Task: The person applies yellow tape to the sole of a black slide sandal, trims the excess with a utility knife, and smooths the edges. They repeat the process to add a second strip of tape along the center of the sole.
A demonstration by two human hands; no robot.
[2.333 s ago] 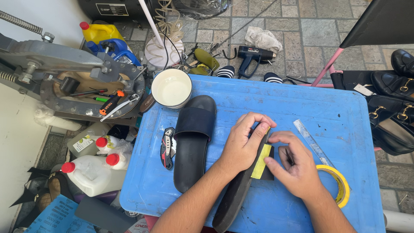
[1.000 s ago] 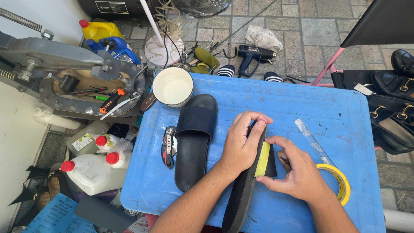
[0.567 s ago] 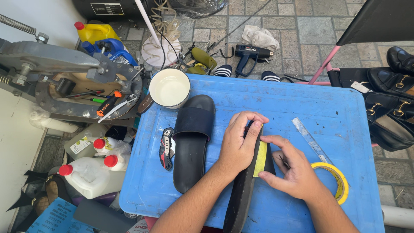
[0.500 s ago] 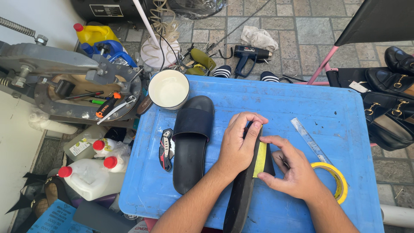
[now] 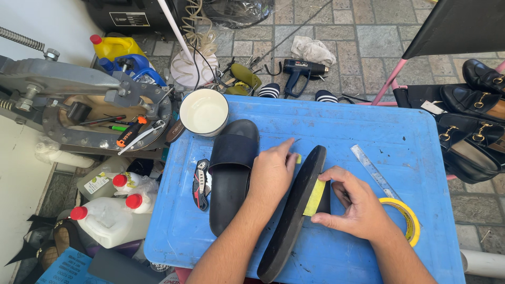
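Observation:
A black slide sandal (image 5: 292,221) stands on its edge on the blue table (image 5: 368,131), its sole turned toward my left. A strip of yellow tape (image 5: 314,197) runs across its edge. My left hand (image 5: 271,176) lies against the sole and steadies it. My right hand (image 5: 355,205) grips the sandal from the strap side, thumb at the lower end of the tape. The second black sandal (image 5: 231,168) lies flat just left of my left hand.
A yellow tape roll (image 5: 407,221) and a metal ruler (image 5: 374,172) lie right of my right hand. A folding knife (image 5: 201,177) and a white bowl (image 5: 204,111) sit at the table's left. Plastic bottles (image 5: 113,221), a metal press (image 5: 84,105) and black shoes (image 5: 473,126) surround the table.
The sandal has been tipped further onto its edge, so more of its sole shows. Both hands have kept their hold, and my right thumb has slid lower along the tape.

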